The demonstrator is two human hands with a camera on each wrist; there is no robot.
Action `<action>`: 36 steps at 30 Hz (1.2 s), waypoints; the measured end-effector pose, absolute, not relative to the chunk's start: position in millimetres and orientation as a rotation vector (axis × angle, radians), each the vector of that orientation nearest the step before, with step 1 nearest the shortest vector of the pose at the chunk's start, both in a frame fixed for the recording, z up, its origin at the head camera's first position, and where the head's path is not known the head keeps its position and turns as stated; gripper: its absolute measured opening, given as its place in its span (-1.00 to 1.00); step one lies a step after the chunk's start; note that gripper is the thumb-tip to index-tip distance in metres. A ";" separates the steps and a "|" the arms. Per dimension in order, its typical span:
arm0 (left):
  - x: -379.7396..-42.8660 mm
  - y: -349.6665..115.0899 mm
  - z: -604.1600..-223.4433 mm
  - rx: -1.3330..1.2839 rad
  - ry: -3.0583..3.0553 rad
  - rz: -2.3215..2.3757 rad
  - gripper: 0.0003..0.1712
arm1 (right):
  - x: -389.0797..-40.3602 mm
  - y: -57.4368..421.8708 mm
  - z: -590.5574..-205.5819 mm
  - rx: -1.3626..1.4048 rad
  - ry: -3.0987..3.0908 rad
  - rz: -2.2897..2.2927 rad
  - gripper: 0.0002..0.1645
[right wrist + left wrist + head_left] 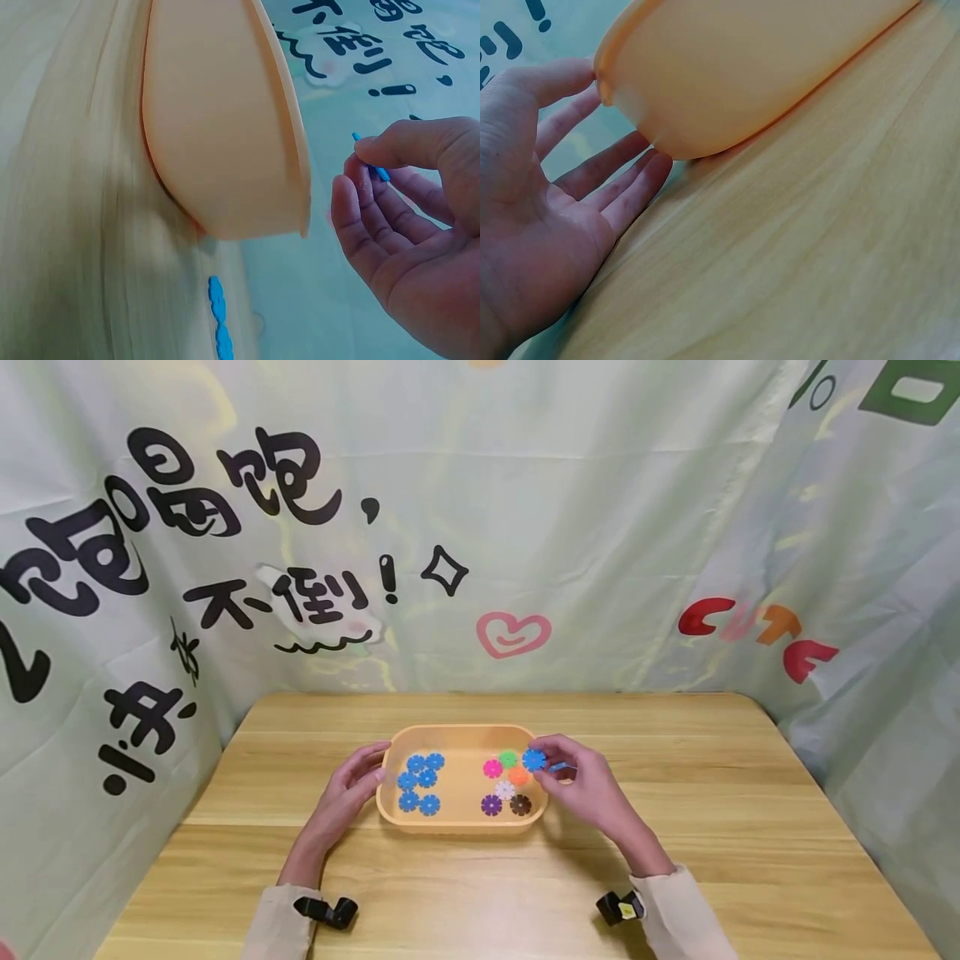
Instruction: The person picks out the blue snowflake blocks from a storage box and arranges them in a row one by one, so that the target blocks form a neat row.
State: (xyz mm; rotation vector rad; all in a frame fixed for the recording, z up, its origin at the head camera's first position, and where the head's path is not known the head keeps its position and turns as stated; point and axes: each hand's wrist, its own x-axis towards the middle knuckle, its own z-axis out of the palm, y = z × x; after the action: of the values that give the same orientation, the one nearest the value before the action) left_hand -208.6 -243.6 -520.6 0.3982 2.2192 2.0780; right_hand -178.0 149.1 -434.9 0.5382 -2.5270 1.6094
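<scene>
An orange tray stands on the wooden table, with several blue snowflake discs at its left end. Toward its right end lie single discs: pink, green, orange, white, purple and brown. My left hand touches the tray's left end, thumb at the rim and fairly straight fingers against the outer wall. Between thumb and fingertips, my right hand pinches a blue snowflake disc over the tray's right rim.
A joined row of blue discs lies on the table just beyond the tray's right end, partly hidden by my right hand in the head view. A printed curtain hangs behind and beside the wooden table.
</scene>
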 end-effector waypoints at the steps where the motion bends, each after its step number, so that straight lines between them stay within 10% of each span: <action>1: -208.5 -243.7 -520.8 0.394 2.216 2.079 -0.46 | -177.5 151.1 -434.6 0.534 -2.523 1.608 -0.59; 36: -209.9 -243.8 -521.0 0.413 2.213 2.090 -0.45 | -189.6 242.4 -457.4 0.238 -2.554 1.456 -0.56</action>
State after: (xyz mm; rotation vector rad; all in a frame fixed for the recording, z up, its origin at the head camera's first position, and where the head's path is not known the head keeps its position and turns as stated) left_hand -209.9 -243.8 -521.0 0.4130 2.2133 2.0899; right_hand -189.6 242.4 -457.4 0.2379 -2.5543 1.4556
